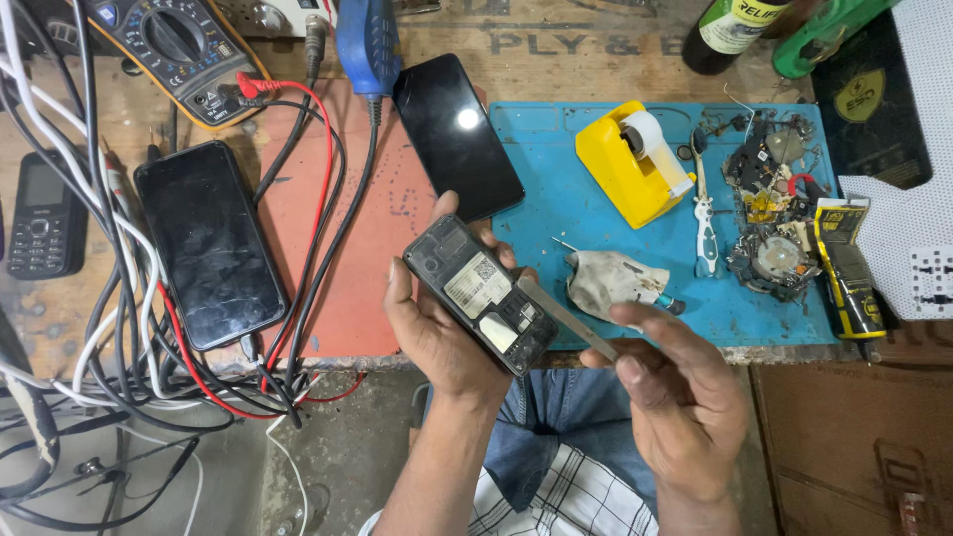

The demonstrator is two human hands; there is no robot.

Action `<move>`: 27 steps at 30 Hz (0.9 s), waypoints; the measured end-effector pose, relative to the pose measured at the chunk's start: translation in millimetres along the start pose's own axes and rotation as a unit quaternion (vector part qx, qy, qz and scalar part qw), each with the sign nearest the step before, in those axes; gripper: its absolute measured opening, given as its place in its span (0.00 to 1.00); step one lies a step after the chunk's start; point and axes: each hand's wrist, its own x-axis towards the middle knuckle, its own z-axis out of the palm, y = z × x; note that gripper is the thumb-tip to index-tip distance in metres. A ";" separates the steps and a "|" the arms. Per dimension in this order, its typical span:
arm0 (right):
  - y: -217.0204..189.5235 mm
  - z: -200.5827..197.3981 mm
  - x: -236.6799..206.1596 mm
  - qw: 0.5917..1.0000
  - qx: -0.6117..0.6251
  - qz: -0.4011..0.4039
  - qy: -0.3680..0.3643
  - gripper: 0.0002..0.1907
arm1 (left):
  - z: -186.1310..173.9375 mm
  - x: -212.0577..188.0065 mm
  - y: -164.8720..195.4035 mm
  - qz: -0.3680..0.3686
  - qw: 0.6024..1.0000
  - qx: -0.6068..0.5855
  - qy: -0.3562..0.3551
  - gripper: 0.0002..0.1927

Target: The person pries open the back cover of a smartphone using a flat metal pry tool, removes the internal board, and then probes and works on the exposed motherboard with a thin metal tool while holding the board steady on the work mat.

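Note:
My left hand point(434, 328) grips a small black phone point(480, 295) with its back cover off, a white label and the open compartment facing up. My right hand point(675, 387) holds metal tweezers point(566, 318), whose tip rests on the phone's right edge near the card slots. Both hands hover at the front edge of the bench, above my lap. A dirty white cloth point(608, 280) lies on the blue work mat point(556, 199) just behind the tweezers.
A yellow tape dispenser point(630, 164), a white tool point(704, 223), loose phone parts point(769, 213) and a yellow glue tube point(847, 268) lie on the mat. Two dark smartphones point(208, 243) point(459, 134), a keypad phone point(45, 213), a multimeter point(179, 55) and tangled cables point(129, 328) fill the left.

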 end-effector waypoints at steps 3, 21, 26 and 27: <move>-6.2 6.9 3.3 0.995 -0.019 0.062 -0.074 0.30 | -1.5 1.1 -1.5 0.013 1.000 0.024 -0.014 0.35; -20.8 34.1 48.8 0.825 -0.474 -0.151 -0.266 0.24 | -6.0 6.8 -5.5 -0.073 0.995 0.053 -0.033 0.39; -18.9 27.2 52.0 0.824 -0.465 -0.154 -0.284 0.23 | -1.7 7.7 -4.8 -0.090 0.994 0.056 -0.031 0.41; -17.0 25.9 50.9 0.827 -0.459 -0.157 -0.283 0.23 | -0.9 7.3 -4.9 -0.088 0.993 0.068 -0.031 0.41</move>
